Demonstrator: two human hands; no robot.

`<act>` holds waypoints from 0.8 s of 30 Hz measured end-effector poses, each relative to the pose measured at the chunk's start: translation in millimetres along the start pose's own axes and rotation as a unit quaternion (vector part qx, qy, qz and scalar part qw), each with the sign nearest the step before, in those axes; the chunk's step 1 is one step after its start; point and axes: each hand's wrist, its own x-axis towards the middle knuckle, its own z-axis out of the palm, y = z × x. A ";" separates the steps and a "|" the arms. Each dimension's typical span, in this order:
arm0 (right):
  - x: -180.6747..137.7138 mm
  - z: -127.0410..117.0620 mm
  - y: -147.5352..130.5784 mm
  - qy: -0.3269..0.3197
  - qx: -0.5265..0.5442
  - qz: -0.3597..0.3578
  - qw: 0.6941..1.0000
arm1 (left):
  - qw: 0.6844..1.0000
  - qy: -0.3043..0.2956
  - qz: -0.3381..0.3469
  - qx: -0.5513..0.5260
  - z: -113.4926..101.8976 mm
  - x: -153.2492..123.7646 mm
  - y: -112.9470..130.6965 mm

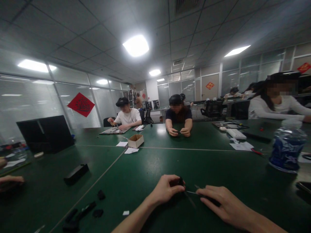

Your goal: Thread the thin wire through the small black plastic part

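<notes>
Fingers of left hand clench one small black plastic part. Right hand beside it pinches one thin metal tool, perhaps a screwdriver.

Dark green matte tabletop, small black part, blue-and-white patterned plastic bottle, red diamond-shaped paper wall decoration.

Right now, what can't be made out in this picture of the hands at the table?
Head view only.
black part: mostly wrapped by the left hand, shape unclear.
tool: handle under the right hand, tip too thin to tell.
bottle: label blurred.
another person's hand: cut off by the left edge.
dark pieces: too dark and small to identify.
</notes>
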 end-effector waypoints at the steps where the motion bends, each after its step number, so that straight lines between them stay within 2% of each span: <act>1: -0.4 0.0 0.9 -0.001 0.001 -0.004 1.000 | 1.000 0.001 -0.003 0.007 0.1 0.0 0.2; 8: -0.5 -9.8 -6.2 -0.027 -0.018 -0.010 0.999 | 1.000 0.004 0.004 0.003 1.3 0.4 5.6; 15: 2.3 -14.3 -13.5 -0.032 -0.046 -0.001 0.998 | 0.999 0.024 -0.005 0.026 0.4 3.7 -1.5; 24: 0.8 -18.0 -15.4 -0.040 -0.054 -0.007 0.998 | 0.999 -0.013 -0.015 0.029 -2.6 3.9 7.1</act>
